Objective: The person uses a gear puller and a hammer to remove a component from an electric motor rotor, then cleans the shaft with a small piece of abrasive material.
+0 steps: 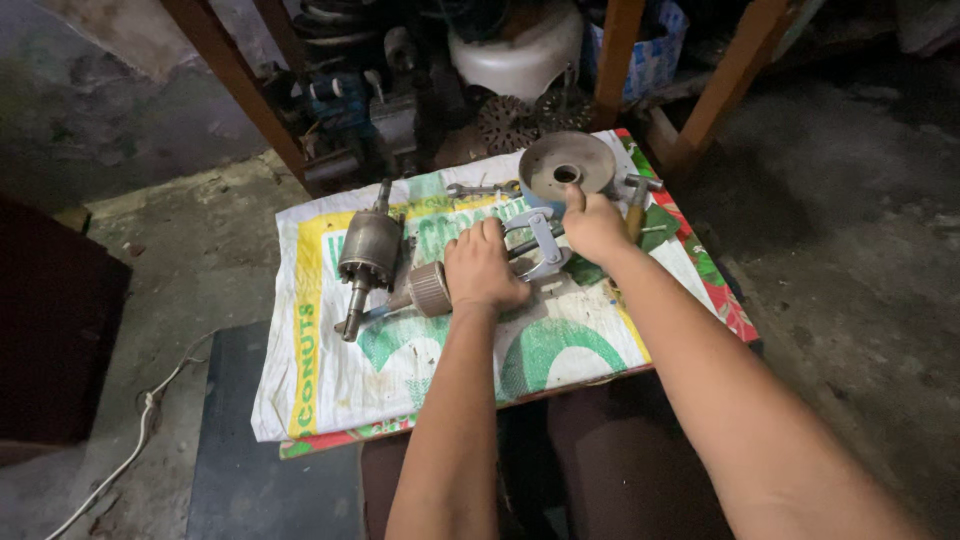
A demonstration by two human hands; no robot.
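Head view: looking down on a woven sack (330, 380) spread over a low board on a concrete floor.
Left hand (483, 270): closed over the top of a small rotor (428, 290), whose ribbed end shows just left of the knuckles.
Right hand (592, 226): curled round the far side of a metal puller (537, 245), thumb up against a round metal cover (567, 165).
Puller: lies between the two hands, touching both; its arms sit at the rotor's right end.
Axis: the rotor's shaft runs left-low to right-high, in line with the puller; both hands are at it, the left nearer the rotor body.
Nearby: a bigger rotor (367, 255) lies well left, a hammer (637, 200) just right of the right hand, a spanner (480, 189) behind.
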